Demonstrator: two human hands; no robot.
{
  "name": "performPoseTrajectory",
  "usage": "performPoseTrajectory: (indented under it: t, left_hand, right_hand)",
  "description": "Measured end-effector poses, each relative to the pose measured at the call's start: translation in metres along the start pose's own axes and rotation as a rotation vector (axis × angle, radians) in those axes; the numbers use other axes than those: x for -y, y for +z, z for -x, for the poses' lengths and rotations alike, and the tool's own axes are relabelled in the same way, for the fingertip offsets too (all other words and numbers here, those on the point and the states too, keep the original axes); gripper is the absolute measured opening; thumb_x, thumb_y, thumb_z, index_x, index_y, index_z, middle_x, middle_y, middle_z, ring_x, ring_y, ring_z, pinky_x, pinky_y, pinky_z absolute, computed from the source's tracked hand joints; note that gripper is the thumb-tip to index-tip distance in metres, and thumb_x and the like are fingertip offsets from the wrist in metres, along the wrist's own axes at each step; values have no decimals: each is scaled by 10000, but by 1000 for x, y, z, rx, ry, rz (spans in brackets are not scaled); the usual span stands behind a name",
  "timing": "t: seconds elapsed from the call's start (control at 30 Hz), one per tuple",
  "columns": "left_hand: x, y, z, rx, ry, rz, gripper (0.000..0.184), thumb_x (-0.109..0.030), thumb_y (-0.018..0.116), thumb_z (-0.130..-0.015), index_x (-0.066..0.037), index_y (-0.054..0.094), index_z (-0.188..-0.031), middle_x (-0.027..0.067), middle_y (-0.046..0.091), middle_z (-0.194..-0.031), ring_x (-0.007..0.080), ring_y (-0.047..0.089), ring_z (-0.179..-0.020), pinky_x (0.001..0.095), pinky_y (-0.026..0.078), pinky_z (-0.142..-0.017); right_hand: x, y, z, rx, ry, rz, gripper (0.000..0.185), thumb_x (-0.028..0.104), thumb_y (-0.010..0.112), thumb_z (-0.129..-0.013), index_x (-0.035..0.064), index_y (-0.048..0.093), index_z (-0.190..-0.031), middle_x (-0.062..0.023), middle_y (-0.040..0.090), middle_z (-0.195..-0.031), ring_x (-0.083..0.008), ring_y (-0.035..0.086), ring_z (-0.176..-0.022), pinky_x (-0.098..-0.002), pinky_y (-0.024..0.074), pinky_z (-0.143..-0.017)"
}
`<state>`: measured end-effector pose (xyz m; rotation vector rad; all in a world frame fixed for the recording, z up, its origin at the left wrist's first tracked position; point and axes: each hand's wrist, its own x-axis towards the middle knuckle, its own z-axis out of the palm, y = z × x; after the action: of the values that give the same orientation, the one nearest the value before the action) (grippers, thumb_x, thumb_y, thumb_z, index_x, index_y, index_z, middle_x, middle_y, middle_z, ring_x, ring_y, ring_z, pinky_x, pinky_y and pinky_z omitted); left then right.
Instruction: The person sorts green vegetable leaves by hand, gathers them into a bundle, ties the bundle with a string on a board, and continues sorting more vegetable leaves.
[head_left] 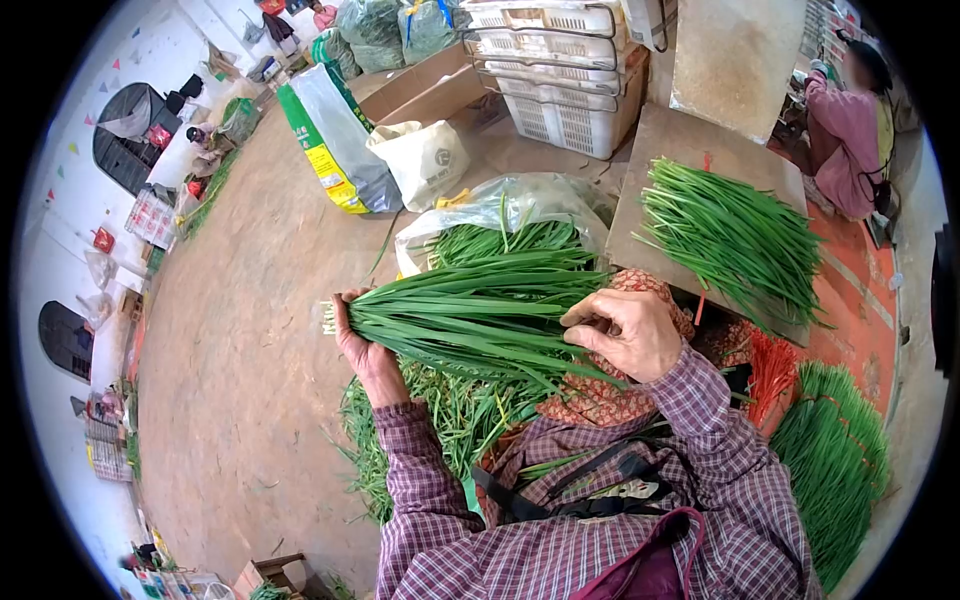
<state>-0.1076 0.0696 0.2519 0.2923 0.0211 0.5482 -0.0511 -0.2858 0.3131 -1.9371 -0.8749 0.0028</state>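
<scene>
While the left hand (362, 345) holds the bunch of green leaves (460, 308) by its pale stem ends (328, 318) and the right hand (630, 328) curls narrowly at the far tips, its grip unclear, the bunch spans above loose greens (435, 415), a plastic bag (562, 198) just beyond, white crates (560, 118) farther back.

One view only: head cam; looks fwd + steeply down over plaid shirt (470, 562); v. wide, fisheye-type, black curved rim; L hand (367, 350) + R hand (634, 328) close, near mid-frame; white wall (58, 262) far off, bent along pic's L edge.
</scene>
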Motion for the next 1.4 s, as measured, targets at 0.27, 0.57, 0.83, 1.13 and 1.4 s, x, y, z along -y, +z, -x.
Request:
performPoseTrajectory:
  t: [0.27,0.57,0.83,1.13,1.4]
  left_hand:
    - [-1,2,-1,-22,33,-34,197,-219,637,-872,-52,600,-775,120,629,-808,246,601,-816,393,506,-801]
    - [-1,1,0,-7,41,-38,211,-233,628,-880,-47,592,-788,125,615,-811,248,593,-823,392,504,-788]
    - [-1,0,-1,-45,49,-37,204,-227,632,-876,-51,588,-783,117,612,-803,248,586,-822,394,500,-790]
    - [-9,-13,-4,-70,61,-1,192,-214,641,-869,-55,576,-783,87,601,-784,218,579,-803,377,498,-773]
    - [-13,-13,-3,-82,55,16,193,-212,637,-872,-50,579,-787,85,599,-814,214,582,-805,376,498,-775]
  right_hand:
    - [0,11,-3,11,-14,23,199,267,700,-788,73,690,-833,-51,681,-742,-185,657,-648,-303,515,-591]
    - [7,16,-7,17,-92,-39,144,203,670,-808,59,678,-799,-82,668,-722,-215,637,-591,-315,501,-549]
    - [8,25,-10,-110,-124,6,150,182,624,-845,44,627,-786,-79,623,-694,-195,602,-595,-315,490,-540]
    - [12,-15,-4,-332,-29,-329,220,226,589,-910,30,635,-821,-42,617,-700,-86,563,-597,-237,448,-518]
    - [17,5,-2,53,-10,50,247,296,726,-767,58,671,-803,-51,676,-735,-148,651,-627,-286,517,-555]
